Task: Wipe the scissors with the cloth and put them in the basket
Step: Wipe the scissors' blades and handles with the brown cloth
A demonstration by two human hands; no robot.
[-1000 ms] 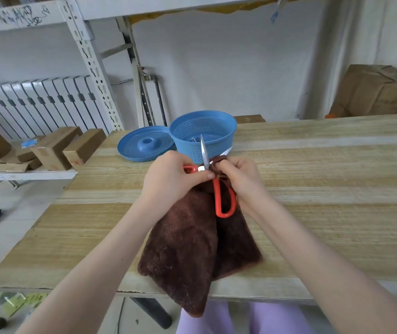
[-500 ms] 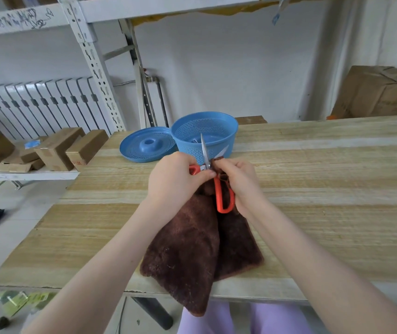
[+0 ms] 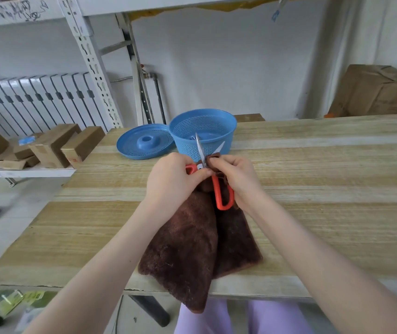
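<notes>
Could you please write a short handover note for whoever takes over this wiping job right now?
Left hand: grips one orange handle of the scissors; the blades are spread and point away, toward the basket.
Right hand: pinches a fold of the cloth against a blade near the pivot. The rest of the cloth lies on the table and hangs over its near edge.
The basket stands open behind the hands, with its lid beside it on the left.
Done: wiping is under way.
Left: finish the blades, then put the scissors in the basket.
</notes>
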